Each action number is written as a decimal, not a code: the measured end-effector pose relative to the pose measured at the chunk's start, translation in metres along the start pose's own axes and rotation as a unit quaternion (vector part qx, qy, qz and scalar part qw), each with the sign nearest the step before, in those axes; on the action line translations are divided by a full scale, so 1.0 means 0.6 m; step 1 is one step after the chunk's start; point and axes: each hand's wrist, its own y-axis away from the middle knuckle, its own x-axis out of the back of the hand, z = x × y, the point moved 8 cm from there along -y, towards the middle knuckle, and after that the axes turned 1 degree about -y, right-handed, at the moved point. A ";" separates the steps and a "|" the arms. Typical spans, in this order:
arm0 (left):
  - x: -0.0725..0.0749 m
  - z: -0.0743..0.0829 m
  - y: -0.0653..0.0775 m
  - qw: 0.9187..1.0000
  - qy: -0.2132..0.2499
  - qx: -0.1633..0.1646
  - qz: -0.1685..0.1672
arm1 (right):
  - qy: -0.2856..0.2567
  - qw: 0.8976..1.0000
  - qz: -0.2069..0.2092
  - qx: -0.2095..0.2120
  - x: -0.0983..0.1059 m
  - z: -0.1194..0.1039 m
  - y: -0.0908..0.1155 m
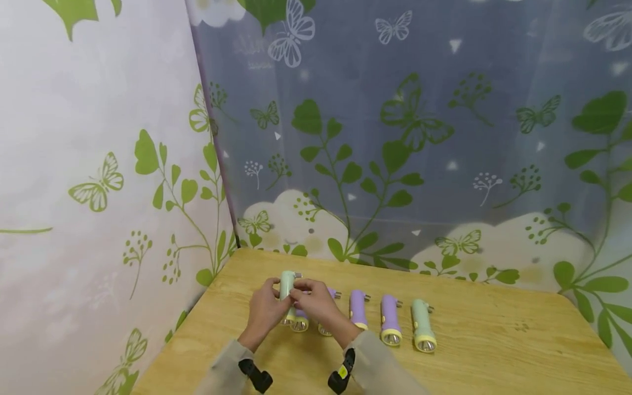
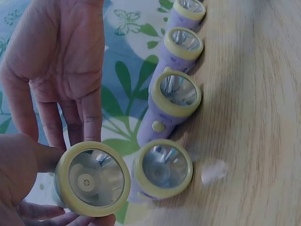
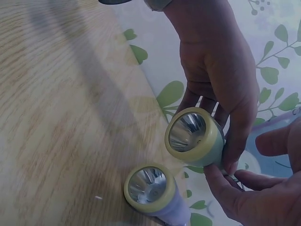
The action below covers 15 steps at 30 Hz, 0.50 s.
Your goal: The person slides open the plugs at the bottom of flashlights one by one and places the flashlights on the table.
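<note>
A pale green flashlight (image 1: 286, 285) with a yellow head ring stands upright at the left end of a row, metal prongs sticking out near its top. My left hand (image 1: 264, 310) grips its body, and its lens (image 2: 96, 176) faces the left wrist camera. From the right, my right hand (image 1: 318, 302) pinches at the flashlight's side, close to the left thumb. What exactly lies between those fingertips is partly hidden. Just right of it stands a purple flashlight (image 1: 299, 325), partly covered by the hands. Another purple flashlight (image 1: 325, 330) shows beneath the right hand.
Farther right in the row are two purple flashlights, one nearer (image 1: 357, 307) and one beyond it (image 1: 389, 315), then a green flashlight (image 1: 422, 323). All rest on a wooden table (image 1: 503, 340). Printed curtains (image 1: 444, 181) hang behind the table and along its left side.
</note>
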 end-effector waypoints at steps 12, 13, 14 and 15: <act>0.015 -0.028 -0.010 1.000 -0.023 0.017 -0.001 | 0.033 0.999 -0.005 0.002 -0.032 0.000 -0.016; 0.016 -0.031 -0.011 0.999 -0.024 0.021 -0.001 | 0.033 0.999 -0.007 0.001 -0.034 0.000 -0.016; 0.016 -0.034 -0.012 0.999 -0.025 0.025 -0.002 | 0.033 0.999 -0.009 0.001 -0.037 0.000 -0.016; 0.017 -0.036 -0.013 0.999 -0.025 0.029 -0.002 | 0.035 0.999 -0.011 0.000 -0.039 0.001 -0.017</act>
